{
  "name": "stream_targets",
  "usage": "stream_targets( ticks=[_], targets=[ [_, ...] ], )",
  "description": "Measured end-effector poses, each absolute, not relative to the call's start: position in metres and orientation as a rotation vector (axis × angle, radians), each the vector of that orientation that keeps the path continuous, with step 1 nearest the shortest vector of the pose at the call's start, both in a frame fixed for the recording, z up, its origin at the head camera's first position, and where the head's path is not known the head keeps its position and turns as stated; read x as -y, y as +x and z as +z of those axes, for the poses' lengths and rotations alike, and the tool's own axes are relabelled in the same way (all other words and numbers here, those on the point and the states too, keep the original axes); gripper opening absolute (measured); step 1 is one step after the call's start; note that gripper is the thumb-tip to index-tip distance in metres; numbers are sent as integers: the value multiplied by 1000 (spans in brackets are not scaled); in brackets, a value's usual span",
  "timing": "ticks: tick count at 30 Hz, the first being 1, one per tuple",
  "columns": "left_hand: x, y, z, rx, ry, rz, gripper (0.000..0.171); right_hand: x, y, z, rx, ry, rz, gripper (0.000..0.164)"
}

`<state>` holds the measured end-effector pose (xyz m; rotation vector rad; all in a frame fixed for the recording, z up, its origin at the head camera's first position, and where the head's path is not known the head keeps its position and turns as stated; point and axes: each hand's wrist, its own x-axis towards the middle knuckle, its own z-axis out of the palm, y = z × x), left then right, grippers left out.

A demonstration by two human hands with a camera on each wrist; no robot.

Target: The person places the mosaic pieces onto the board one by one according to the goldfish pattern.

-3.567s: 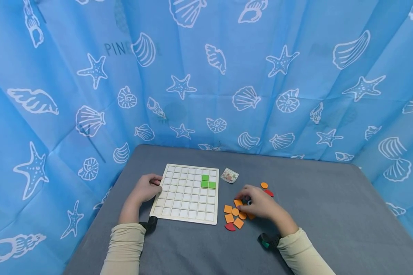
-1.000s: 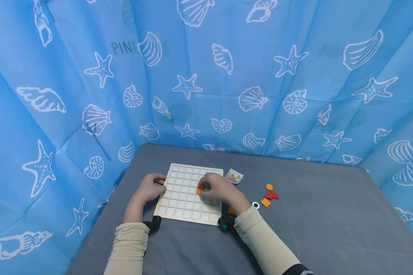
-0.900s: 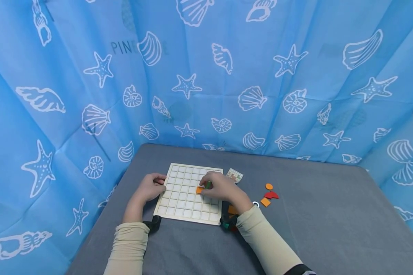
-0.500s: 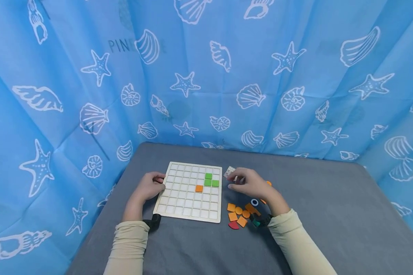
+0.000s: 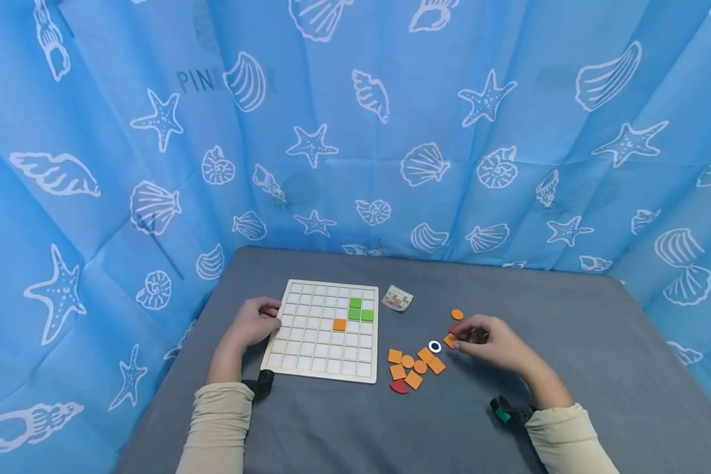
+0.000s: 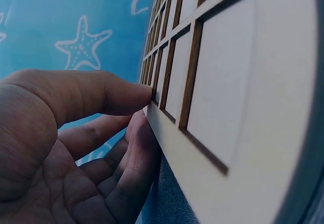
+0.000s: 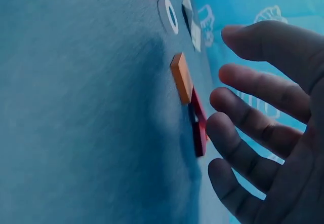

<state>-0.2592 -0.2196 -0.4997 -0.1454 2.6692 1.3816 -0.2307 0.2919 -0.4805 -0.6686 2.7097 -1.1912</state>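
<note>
Moving away from the small printed paper card, the right hand is now hovering beside a flat orange square tile lying on the grey cloth-covered table, between a white ring-shaped piece and a red piece. Its thumb and fingers are standing apart, apparently holding nothing. Meanwhile the left hand is gripping the left edge of the pale, wooden-looking grid board, as it was half a second ago; one orange square is sitting unmoved near three green squares. Picking out a tile seems to be the step in hand; the next move is probably calling for lowering the fingertips and pinching its edges.
</note>
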Motion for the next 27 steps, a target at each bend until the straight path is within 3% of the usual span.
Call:
stream_targets(
  ticks=[19,27],
  targets=[
    [220,-259,-503,-2678,-136,1394,45,-285,-230,-491,-2830,-430,-1017,30],
    [221,-260,-501,-2669,-135,1401,46,-281,-235,-492,-2833,-450,-997,22]
  ],
)
